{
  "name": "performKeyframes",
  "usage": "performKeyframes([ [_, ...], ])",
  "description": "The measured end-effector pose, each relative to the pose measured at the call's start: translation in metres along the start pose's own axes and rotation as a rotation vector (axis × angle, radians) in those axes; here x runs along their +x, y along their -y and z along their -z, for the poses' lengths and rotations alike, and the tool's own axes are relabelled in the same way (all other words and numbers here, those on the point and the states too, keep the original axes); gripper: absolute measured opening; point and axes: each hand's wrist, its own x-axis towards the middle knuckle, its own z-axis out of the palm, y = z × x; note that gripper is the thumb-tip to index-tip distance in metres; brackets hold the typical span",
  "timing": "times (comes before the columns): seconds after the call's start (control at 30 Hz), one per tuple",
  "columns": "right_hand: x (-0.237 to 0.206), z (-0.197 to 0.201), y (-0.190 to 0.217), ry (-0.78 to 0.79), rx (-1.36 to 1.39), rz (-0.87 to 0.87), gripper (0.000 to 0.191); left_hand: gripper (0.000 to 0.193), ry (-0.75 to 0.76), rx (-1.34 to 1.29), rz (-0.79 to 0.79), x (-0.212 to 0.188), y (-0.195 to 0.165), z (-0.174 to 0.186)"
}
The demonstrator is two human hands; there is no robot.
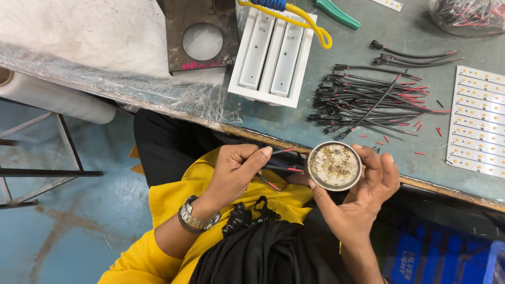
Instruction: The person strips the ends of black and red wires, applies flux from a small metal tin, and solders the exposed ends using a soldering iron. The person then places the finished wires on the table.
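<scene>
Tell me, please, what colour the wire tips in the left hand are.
Red, on black wires, seen in the head view.

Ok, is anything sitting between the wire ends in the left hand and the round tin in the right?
Nothing visible. The left hand pinches the red and black wire beside the round tin, which the right hand cups by its rim. The tin's open top is uncovered, and only a bare gap separates the two.
</scene>
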Motion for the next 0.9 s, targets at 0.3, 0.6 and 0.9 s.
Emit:
performKeyframes([
  [0.3, -0.001, 0.0, -0.001, -0.002, -0.007, 0.006, 0.113, 0.048, -0.036, 0.253, -0.127, -0.005, -0.024, -0.006],
  [0.6, -0.005, 0.001, 0.0, -0.008, -0.004, 0.004, 0.113, 0.052, -0.059, 0.329, -0.169, -0.007, -0.027, -0.007],
  [0.9, -0.006, 0.005, 0.001, -0.007, 0.043, 0.01, 0.111, 0.05, -0.218, 0.426, -0.249, -0.007, -0.034, -0.009],
])
